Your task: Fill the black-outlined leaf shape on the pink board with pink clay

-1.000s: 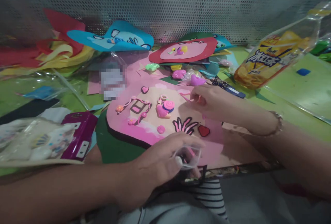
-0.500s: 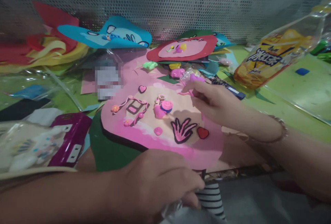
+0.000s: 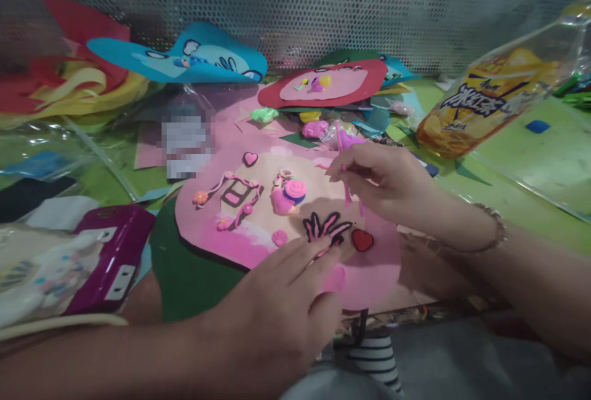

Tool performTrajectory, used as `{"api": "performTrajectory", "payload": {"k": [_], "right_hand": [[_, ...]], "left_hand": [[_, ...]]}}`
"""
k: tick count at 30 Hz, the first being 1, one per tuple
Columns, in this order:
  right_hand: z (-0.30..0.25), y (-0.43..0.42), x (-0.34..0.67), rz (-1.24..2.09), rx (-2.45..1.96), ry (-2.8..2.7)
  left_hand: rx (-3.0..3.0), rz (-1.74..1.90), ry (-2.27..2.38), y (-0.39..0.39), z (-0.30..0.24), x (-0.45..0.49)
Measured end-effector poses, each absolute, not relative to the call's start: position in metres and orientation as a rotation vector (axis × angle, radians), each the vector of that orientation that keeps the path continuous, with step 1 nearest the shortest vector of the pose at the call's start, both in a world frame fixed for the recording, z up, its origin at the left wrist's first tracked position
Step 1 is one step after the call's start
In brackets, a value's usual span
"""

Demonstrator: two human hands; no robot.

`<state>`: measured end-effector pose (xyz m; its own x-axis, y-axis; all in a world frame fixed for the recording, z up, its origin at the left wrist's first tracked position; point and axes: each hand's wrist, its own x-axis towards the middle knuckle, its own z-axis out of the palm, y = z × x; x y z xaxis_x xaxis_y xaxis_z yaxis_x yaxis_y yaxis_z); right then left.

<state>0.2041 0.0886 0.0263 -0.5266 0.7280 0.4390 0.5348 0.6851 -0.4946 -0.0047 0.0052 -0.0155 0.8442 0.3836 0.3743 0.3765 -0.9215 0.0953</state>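
Pinched between the thumb and fingers of my right hand (image 3: 388,175) is a thin pink strand of clay (image 3: 348,196), over the right part of a pink paper picture (image 3: 369,283). My left hand (image 3: 286,301) lies across the picture's lower edge, its fingers stretched out and touching the paper. Its fingertips cover the lower part of a black-edged pink branching shape (image 3: 329,224). On the picture are a pink clay snail (image 3: 292,194), a red heart (image 3: 362,240), a small pink heart (image 3: 250,158) and a curly pink garland (image 3: 240,178) with flowers.
A tilted bottle of orange drink (image 3: 480,104) stands at the right. Behind the picture are clay lumps (image 3: 315,128), a red paper picture (image 3: 286,92) and a curled blue one (image 3: 194,55). At the left lie a purple case (image 3: 104,264) and plastic wrapping (image 3: 41,141).
My left hand has moved up from below the picture's edge, opening its fingers onto the paper. The clay strand in my right hand now stands more upright. The view has shifted slightly.
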Motion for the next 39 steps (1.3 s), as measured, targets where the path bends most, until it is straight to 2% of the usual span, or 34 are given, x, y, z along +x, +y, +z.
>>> {"api": "performTrajectory", "payload": {"k": [3,12,39], "right_hand": [[0.0246,0.0915,0.2067,0.214,-0.875,-2.407],[0.0210,0.0903,0.2075,0.138,-0.849,-2.469],[0.0195,0.0881,0.2064,0.188,-0.863,-2.520]], "left_hand": [[3.026,0.559,0.620,0.0048,-0.0156,-0.0045],[3.037,0.370,0.592,0.0062,-0.0114,-0.0058],[3.008,0.311,0.587,0.0075,-0.0098,-0.0032]]}}
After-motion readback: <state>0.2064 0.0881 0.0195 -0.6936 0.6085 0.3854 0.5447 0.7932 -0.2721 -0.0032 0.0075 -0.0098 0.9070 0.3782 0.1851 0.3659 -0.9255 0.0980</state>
